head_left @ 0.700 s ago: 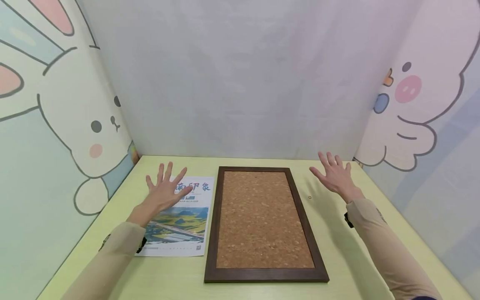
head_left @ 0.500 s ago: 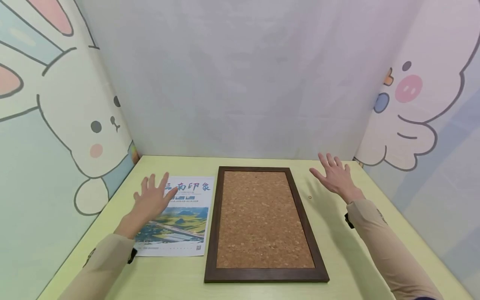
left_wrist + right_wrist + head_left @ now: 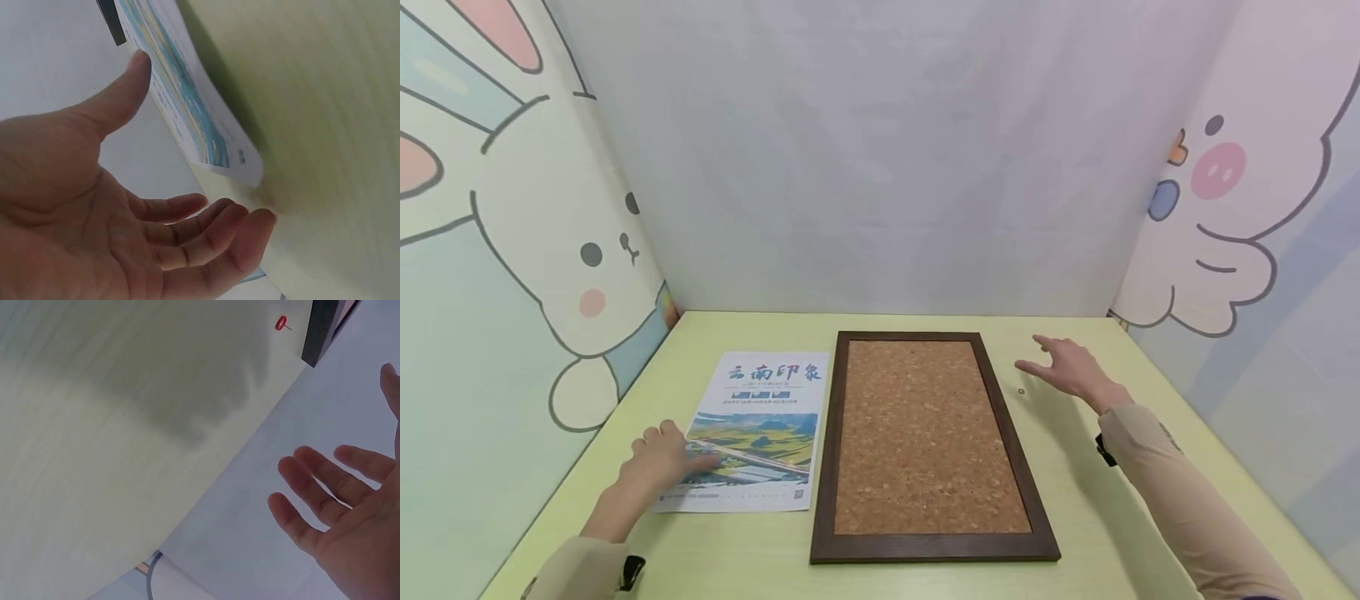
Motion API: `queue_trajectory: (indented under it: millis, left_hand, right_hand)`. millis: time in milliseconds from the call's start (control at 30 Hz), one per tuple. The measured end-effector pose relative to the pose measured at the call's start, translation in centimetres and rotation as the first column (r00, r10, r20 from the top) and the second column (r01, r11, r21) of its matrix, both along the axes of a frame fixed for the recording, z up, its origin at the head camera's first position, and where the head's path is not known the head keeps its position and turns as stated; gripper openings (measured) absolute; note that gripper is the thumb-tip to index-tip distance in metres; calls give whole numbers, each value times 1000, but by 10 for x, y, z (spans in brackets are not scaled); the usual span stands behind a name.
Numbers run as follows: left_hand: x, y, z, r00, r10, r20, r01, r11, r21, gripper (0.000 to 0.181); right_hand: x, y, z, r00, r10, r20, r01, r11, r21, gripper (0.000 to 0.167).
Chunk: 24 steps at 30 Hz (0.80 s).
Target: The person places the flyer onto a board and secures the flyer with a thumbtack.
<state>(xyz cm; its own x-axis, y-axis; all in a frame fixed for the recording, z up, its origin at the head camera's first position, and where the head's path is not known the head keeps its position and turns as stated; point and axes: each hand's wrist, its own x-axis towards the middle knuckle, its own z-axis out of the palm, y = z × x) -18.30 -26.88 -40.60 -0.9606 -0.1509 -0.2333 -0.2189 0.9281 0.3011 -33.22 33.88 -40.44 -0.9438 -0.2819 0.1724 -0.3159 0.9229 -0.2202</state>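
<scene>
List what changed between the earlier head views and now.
The left hand moved leftward and back toward the person, to the left edge of the poster; the right hand dipped slightly. Neither hand visibly grips anything. Poster, framed corkboard and red pushpin stayed put.

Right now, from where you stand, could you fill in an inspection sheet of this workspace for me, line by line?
Surface: pale yellow-green table, faint wood grain.
Job's things: printed poster, face up, just left of the dark-framed cork board; red pushpin lying right of the board.
Clutter: nothing seen.
Grips: left hand at the poster's left edge, thumb and fingers apart, contact unclear; right hand above the table, right of the board, holding nothing.
Cables: nothing seen.
Surroundings: plain pale backdrop behind, cartoon-printed panels on both sides.
</scene>
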Motion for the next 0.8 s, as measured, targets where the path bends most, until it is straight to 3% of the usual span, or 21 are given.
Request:
queue_trajectory:
  millis: [200, 367, 600, 800]
  left_hand:
    - [5, -1, 1, 998, -7, 66, 8, 1000, -15, 93]
    - [3, -3, 1, 996, -33, 85, 35, 999, -25, 88]
    - [2, -4, -3, 994, -67, 81, 69, 997, -20, 80]
    - [1, -5, -6, 992, -76, 105, 73, 997, 33, 88]
  right_hand:
    - [1, 4, -15, 991, 110, 75, -98, 983, -157, 41]
    - [2, 6, -24, 982, 136, 132, -103, 968, -231, 17]
    - [1, 3, -33, 981, 132, 142, -93, 962, -257, 10]
    - [-1, 1, -38, 986, 123, 114, -90, 962, -258, 6]
